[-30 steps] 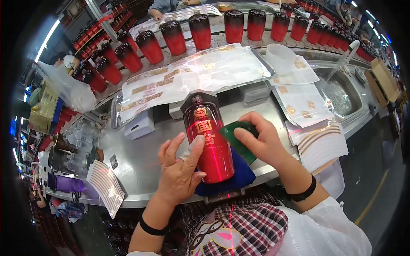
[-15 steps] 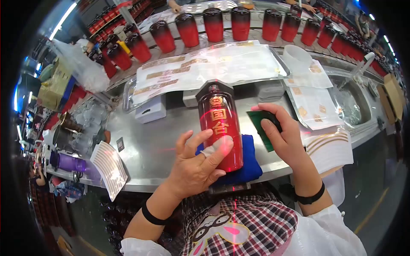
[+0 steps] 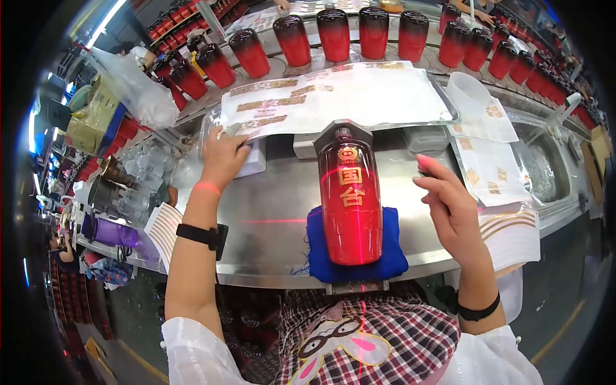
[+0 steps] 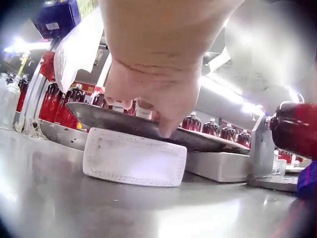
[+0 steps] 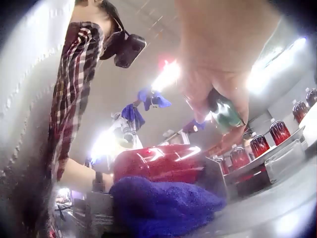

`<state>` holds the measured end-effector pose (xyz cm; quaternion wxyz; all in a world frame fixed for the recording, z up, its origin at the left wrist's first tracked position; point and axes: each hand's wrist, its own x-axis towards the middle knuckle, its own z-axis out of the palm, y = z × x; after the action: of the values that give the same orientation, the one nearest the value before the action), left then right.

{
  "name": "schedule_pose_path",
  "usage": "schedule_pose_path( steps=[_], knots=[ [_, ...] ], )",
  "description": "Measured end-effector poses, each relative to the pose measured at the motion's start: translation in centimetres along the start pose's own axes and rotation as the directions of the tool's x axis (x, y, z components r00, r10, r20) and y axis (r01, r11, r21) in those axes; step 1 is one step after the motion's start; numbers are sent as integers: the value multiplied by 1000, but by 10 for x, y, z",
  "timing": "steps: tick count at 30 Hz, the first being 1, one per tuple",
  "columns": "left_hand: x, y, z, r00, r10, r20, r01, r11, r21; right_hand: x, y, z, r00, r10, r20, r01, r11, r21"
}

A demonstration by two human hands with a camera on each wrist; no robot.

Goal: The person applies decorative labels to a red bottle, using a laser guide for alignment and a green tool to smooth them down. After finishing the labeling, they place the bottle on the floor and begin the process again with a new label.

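- Steady the bottle [image 3: 350, 212], lying on the blue cloth [image 3: 395, 253], lettering upward.
- Right hand [image 3: 458, 221]: your fingers grip the green scraper [image 5: 228, 116] (clear of the bottle).
- Left hand [image 3: 221, 156]: your fingers reach the printed sheet [image 3: 369, 96]; whether they pinch it cannot be told. Edge handling should prevent creases.

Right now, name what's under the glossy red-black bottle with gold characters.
Under the bottle, towards its base, lies a blue fabric cloth; the cloth's covered middle cannot be seen.
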<state>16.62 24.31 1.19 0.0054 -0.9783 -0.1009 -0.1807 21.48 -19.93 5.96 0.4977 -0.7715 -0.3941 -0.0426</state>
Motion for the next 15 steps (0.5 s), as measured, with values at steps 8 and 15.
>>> schedule_pose_path(
  steps=[8, 15],
  knots=[
    [0, -12, 9, 979, 79, -189, -131, 951, -280, 2, 6, 5, 1000, -1, 2, 1, 1000, -5],
    [1, -19, -2, 996, -20, -86, -24, 873, -488, -2, 7, 4, 1000, -8, 10, 8, 999, -36]
  ],
)
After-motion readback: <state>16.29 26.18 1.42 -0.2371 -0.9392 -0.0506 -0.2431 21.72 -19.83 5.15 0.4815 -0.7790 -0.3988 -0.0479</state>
